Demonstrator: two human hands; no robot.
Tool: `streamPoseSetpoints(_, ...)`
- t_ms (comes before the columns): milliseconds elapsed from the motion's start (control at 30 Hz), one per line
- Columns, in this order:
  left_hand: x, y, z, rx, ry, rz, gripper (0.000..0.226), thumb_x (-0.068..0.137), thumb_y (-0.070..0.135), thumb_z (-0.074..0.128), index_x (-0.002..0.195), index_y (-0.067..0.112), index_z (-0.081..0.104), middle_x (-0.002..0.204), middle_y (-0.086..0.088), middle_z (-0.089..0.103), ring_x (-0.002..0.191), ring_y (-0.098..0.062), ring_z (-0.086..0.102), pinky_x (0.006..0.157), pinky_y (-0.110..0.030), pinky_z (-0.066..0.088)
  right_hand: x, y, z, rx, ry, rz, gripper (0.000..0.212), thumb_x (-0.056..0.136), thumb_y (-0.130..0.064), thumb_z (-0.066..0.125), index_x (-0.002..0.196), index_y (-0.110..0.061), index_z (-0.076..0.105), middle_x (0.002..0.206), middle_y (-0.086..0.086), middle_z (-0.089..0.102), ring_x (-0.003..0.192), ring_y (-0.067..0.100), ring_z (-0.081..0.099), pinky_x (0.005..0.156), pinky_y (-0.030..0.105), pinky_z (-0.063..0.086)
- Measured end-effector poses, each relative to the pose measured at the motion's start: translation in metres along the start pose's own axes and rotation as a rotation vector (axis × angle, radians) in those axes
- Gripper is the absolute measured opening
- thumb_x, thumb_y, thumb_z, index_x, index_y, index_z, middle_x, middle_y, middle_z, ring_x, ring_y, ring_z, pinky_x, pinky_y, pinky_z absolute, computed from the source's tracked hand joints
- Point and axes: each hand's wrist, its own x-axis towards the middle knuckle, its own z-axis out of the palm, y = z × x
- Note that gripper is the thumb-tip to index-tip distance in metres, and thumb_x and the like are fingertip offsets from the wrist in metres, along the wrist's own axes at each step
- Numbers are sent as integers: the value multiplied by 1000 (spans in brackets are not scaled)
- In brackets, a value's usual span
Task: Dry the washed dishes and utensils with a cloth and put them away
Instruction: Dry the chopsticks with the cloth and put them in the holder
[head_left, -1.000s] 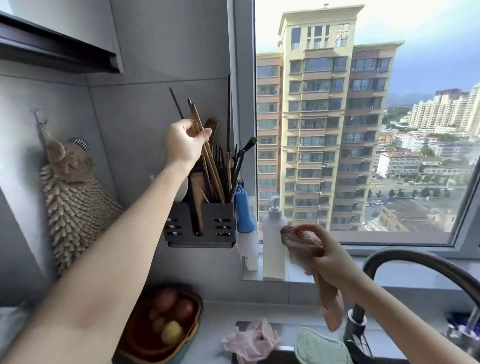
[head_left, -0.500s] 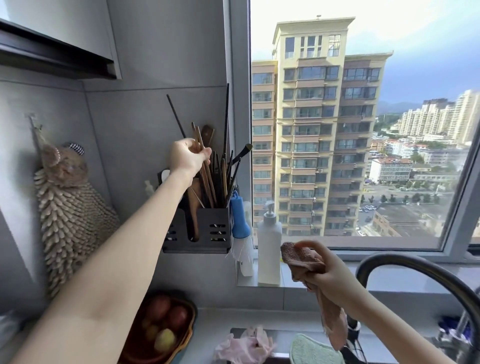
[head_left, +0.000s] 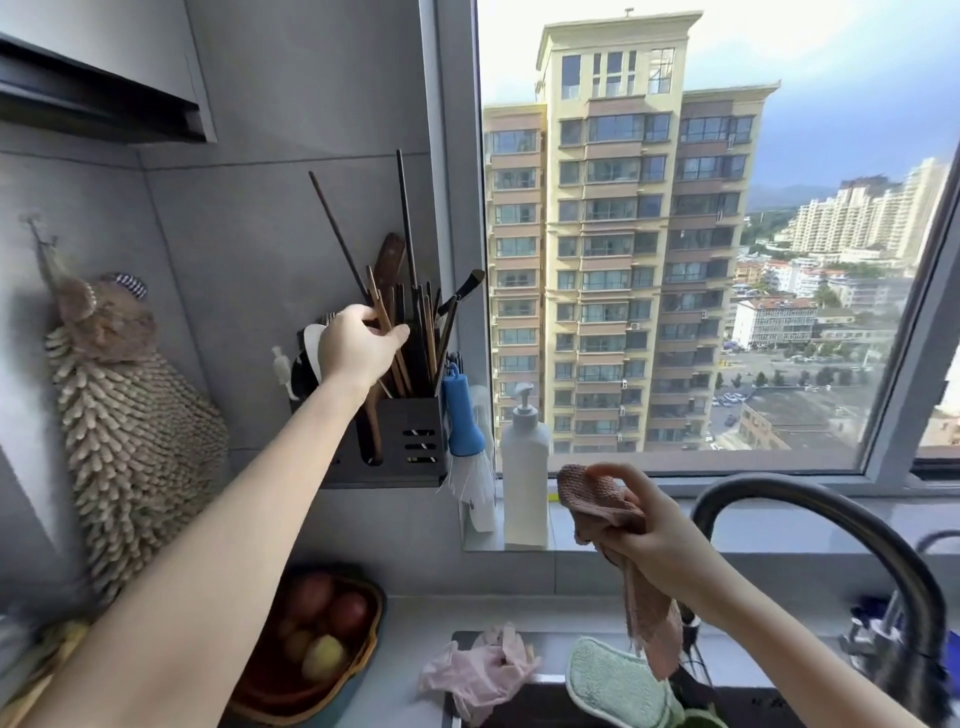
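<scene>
Up against the grey tiled wall, the head view shows the left hand (head_left: 358, 348) stretched to a dark slotted utensil holder (head_left: 413, 441). Its fingers and thumb pinch a pair of wooden chopsticks (head_left: 385, 317), whose lower ends reach down into the holder among other chopsticks, a wooden spatula (head_left: 390, 260) and dark-handled tools.

Lower right, in front of the windowsill, the right hand (head_left: 660, 545) is closed round a pink cloth (head_left: 602, 506). One end of the cloth is bunched over the forefinger and the other hangs below the fist, above the sink's edge.

A blue-handled brush (head_left: 461, 415) hangs at the holder's right side, with a white pump bottle (head_left: 525, 467) just beside it on the sill. A dark curved faucet (head_left: 831, 519) arches to the right of the cloth hand. Below, on the counter, are a basket (head_left: 376, 613) of fruit, crumpled pink gloves (head_left: 483, 670) and a green scouring pad (head_left: 613, 691). A shaggy beige hand towel (head_left: 130, 431) hangs on the left wall.
</scene>
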Motion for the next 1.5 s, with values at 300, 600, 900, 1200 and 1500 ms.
streamPoseSetpoints(300,-82,75,15,-103,61,373,23,88,11,53,109,8,63,97,-7,69,86,-20,63,79,-28,50,-61,8,-62,-52,108,-60,63,83,-7,70,111,-61,51,106,-22,67,96,-4,64,77,11,48)
streamPoseSetpoints(600,-277,189,114,-353,-635,585,16,87,17,64,102,20,65,87,12,65,78,5,60,65,-3,45,-192,31,-182,-77,442,3,42,81,-14,74,112,-41,65,104,-19,71,97,0,66,82,12,48)
streamPoseSetpoints(900,-524,236,272,1,-1330,574,24,91,36,51,101,19,65,98,-1,70,95,-20,64,79,-28,48,-359,104,-330,-252,823,378,45,82,8,64,112,-26,68,95,-28,70,90,-12,63,75,2,43)
streamPoseSetpoints(1200,-642,215,377,95,-1499,-196,38,95,42,44,105,6,46,91,-13,64,76,-29,65,67,-37,57,-412,168,-399,-227,836,512,49,81,2,65,110,-38,66,103,-24,70,101,-5,63,87,12,46)
streamPoseSetpoints(1500,-599,207,342,-241,-1339,-476,31,96,15,49,73,5,66,56,-1,59,48,-10,43,49,-20,35,-377,182,-377,-231,860,509,44,88,-2,60,127,-23,62,108,-22,65,105,-10,55,79,-6,35)
